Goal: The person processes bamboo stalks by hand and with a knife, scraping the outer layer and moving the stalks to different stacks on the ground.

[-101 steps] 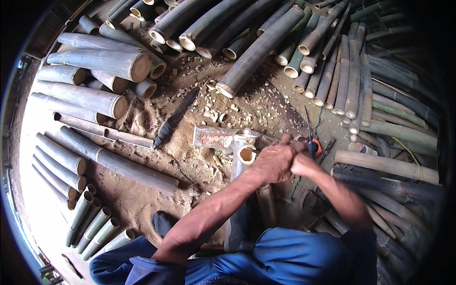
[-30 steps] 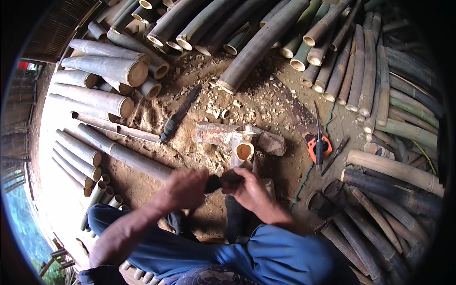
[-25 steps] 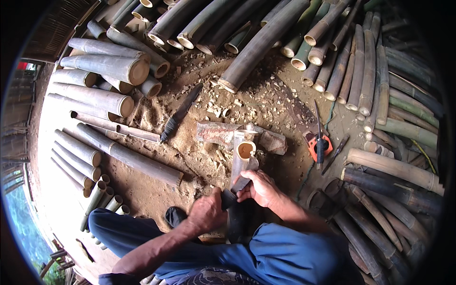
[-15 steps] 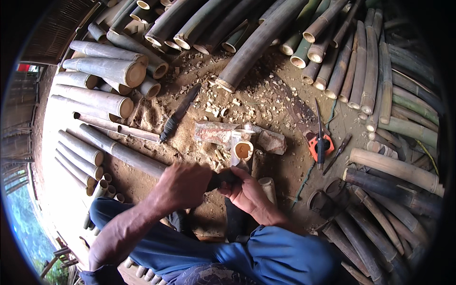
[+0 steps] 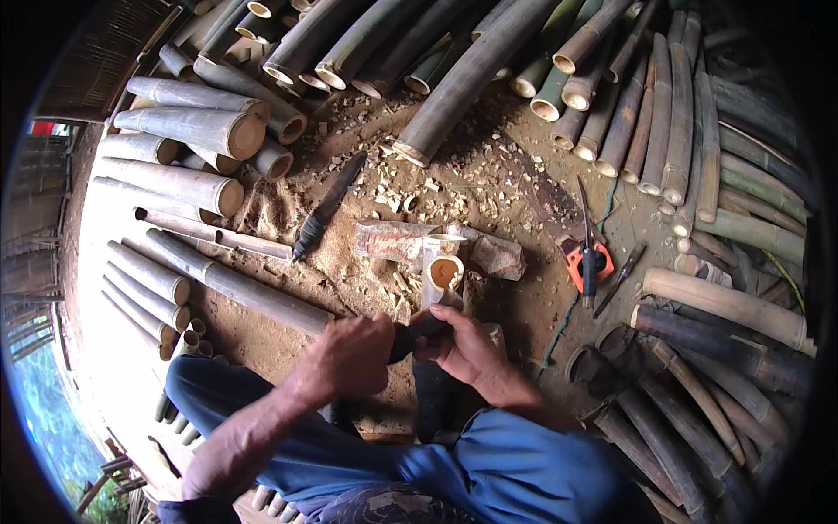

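Just nearer than the open bamboo tube [image 5: 445, 276] is a dark tool [image 5: 404, 343]; the left hand [image 5: 356, 354], left of the tube, closes its fingers around one end, and the right hand [image 5: 467, 348] grips the other. Directly behind the tube lies a rough log [image 5: 397, 243]. Farther beyond the tube are pale chips [image 5: 408, 203], then a long bamboo pole [image 5: 476, 83].

I gripped a dark object [image 5: 405, 341] between my left hand [image 5: 356, 351] and right hand [image 5: 467, 349]. Just beyond it, a bamboo tube [image 5: 446, 274] showed its open end near pale chips [image 5: 403, 201].
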{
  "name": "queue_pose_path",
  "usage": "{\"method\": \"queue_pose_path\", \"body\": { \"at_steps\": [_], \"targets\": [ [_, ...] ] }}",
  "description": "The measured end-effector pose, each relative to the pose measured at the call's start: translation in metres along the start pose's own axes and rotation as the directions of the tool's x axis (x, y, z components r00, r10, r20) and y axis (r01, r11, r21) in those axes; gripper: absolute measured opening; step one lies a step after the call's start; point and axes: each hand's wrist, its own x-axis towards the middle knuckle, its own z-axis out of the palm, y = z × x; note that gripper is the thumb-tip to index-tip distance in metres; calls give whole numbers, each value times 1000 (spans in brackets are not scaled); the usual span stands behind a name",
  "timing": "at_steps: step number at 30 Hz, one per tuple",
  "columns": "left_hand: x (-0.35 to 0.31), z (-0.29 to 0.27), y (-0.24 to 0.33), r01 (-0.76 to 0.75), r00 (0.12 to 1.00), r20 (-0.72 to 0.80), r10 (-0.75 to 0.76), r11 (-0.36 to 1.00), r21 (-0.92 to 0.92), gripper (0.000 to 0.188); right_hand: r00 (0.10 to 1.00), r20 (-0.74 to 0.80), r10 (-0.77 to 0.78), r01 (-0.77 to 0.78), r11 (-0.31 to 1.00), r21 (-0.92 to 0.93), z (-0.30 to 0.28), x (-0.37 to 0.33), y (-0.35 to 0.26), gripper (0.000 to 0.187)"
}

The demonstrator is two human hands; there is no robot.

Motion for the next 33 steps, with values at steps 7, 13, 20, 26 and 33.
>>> {"method": "queue_pose_path", "body": {
  "at_steps": [7, 13, 20, 26, 33],
  "targets": [
    [29, 137, 89, 162, 930, -98, -355, 632, -758, 70, 972, -225, -72, -151, 543, -826, -15, 2, -72, 32],
    [2, 156, 36, -34, 960, -154, -234, 450, -893, 72, 947, -223, -233, -68, 531, -844, 11, -14, -29, 28],
    [-1, 99, -33, 215, 879, -114, -463, 597, -773, 46, 984, -144, -105, 14, 852, -523, 34, 29, -17, 21],
    [1, 28, -48, 250, 790, -532, -306, 952, -177, 14, 991, 50, -122, 124, 991, -43, 34, 32, -6, 24],
    [3, 151, -50, 40, 839, -256, -481, 522, -852, 43, 971, -214, -110, -34, 819, -573, 44, 42, -11, 19]
  ]
}}
